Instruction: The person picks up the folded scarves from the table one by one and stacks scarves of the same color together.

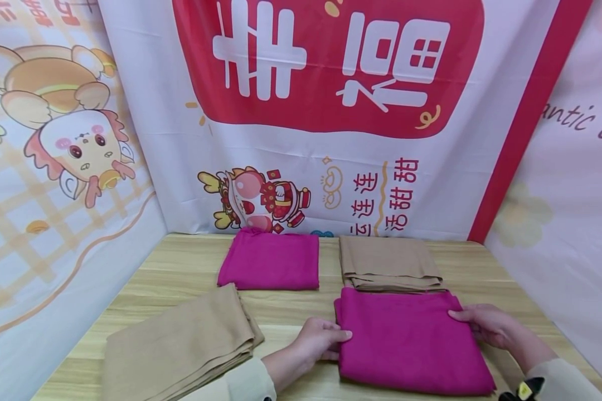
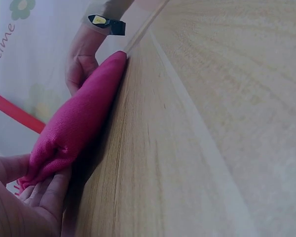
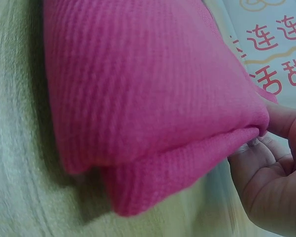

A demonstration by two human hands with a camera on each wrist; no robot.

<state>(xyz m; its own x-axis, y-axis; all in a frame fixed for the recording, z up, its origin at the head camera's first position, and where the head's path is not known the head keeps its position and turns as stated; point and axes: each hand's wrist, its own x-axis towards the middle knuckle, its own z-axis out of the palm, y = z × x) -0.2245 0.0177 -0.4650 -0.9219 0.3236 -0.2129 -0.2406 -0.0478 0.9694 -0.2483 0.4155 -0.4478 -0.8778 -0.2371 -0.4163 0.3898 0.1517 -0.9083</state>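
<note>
A folded magenta cloth (image 1: 411, 340) is held between both hands at the front right of the table. My left hand (image 1: 313, 342) grips its left edge, thumb on top and fingers underneath, as the left wrist view shows on the cloth's folded end (image 2: 64, 143). On the opposite side my right hand (image 1: 491, 328) pinches the right edge; in the right wrist view its thumb and fingers (image 3: 259, 160) close on a folded corner. Dark shadow lies under the cloth, and its underside is mostly hidden.
Behind the held cloth lies a folded tan cloth (image 1: 388, 259). A second folded magenta cloth (image 1: 273, 262) rests at the back middle, and another tan cloth (image 1: 180, 345) at the front left. Printed curtains (image 1: 326, 145) enclose the wooden table (image 1: 165, 278) at the back and sides.
</note>
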